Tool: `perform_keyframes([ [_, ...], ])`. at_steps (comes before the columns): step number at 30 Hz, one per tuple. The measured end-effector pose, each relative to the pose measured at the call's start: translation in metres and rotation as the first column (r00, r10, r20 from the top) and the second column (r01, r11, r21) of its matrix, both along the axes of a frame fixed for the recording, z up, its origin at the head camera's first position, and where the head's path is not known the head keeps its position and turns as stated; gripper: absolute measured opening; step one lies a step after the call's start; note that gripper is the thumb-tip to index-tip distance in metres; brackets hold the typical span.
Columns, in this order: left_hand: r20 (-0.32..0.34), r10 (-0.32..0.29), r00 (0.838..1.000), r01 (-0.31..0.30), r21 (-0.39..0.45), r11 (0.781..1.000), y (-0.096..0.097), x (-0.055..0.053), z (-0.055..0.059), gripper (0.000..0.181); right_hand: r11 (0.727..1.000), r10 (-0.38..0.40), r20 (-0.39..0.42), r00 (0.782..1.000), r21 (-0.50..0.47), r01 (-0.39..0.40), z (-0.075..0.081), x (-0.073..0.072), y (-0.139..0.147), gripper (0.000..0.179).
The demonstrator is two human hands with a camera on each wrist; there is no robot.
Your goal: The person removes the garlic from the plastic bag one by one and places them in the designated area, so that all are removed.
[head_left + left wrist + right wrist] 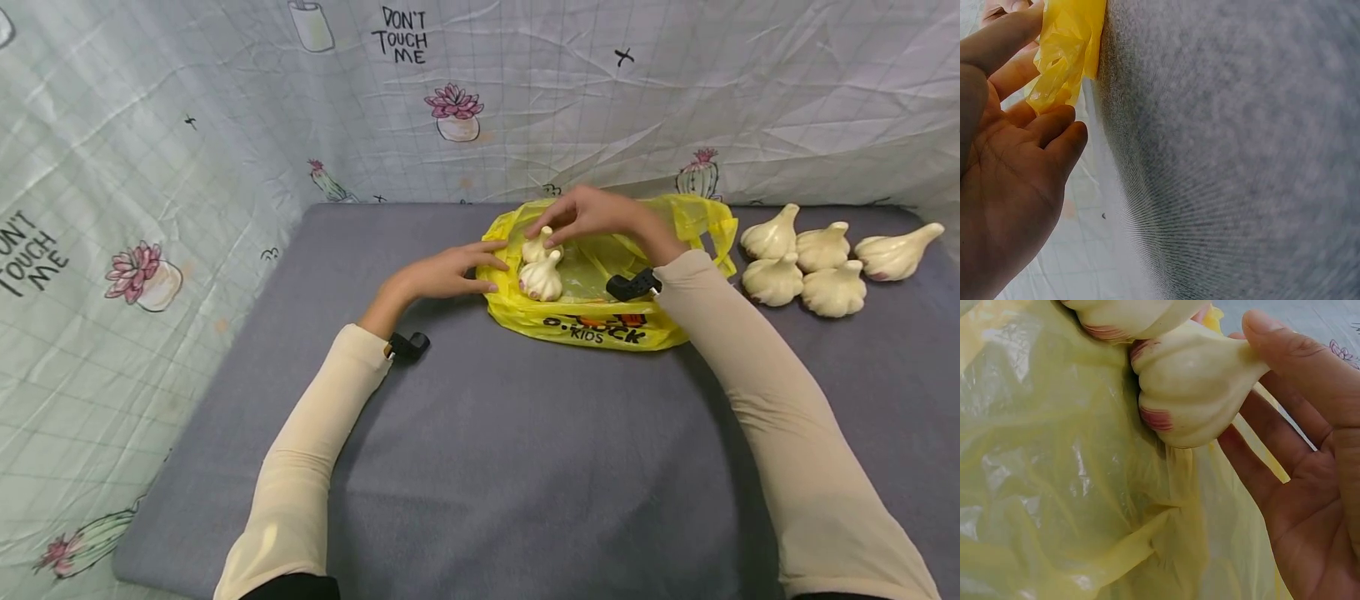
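A yellow plastic bag (600, 321) lies spread with its mouth facing up on the grey table, dark print on its front. Inside, at its left end, a garlic bulb (542, 278) sits in front of another garlic bulb (1194, 387). The right hand (600, 218) reaches over the bag and pinches the rear bulb's neck between thumb and fingers. In the right wrist view that bulb rests against the bag's film, touching its neighbour. At the bag's left rim, the left hand (448, 271) touches the plastic with spread, slightly bent fingers (1063, 150).
Several more garlic bulbs (771, 279) stand grouped on the table right of the bag, one long-necked bulb (896, 252) at the far right. The grey table (525, 450) ends at the back against a printed curtain (555, 92), which also hangs along the left.
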State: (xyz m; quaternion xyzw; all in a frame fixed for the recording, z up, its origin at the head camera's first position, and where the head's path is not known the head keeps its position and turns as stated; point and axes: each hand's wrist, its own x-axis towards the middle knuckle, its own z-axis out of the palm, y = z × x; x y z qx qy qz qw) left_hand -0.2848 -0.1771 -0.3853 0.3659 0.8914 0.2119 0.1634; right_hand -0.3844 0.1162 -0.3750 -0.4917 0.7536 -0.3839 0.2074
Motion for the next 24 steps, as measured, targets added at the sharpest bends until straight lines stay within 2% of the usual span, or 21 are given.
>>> perform_keyframes([
  [7,0.026,0.011,1.0,-0.01,-0.015,1.0,-0.0005,0.0006,0.0043,0.047,0.999,0.012,0.044,0.999,0.049,-0.014,0.0022,0.0024,0.006,0.034],
  [11,0.028,0.013,1.0,-0.013,-0.012,1.0,-0.0004,0.0014,0.0062,0.047,0.998,0.005,0.035,0.999,0.066,-0.008,0.0039,0.0034,0.009,0.035],
  [16,0.035,0.008,0.999,-0.007,-0.019,1.0,0.0001,0.0017,0.0066,0.048,0.997,-0.035,0.029,0.999,0.073,0.033,0.0028,0.0039,0.0085,0.025],
  [19,0.034,0.007,0.999,-0.006,-0.015,1.0,0.0009,0.0023,0.0083,0.047,0.997,-0.03,0.018,0.999,0.066,0.028,0.0031,0.0049,0.0069,0.02],
  [24,0.034,0.01,0.999,-0.01,-0.016,1.0,0.0012,0.002,0.0103,0.046,0.999,-0.016,0.041,0.999,0.049,0.014,0.0046,0.0074,0.0069,0.021],
])
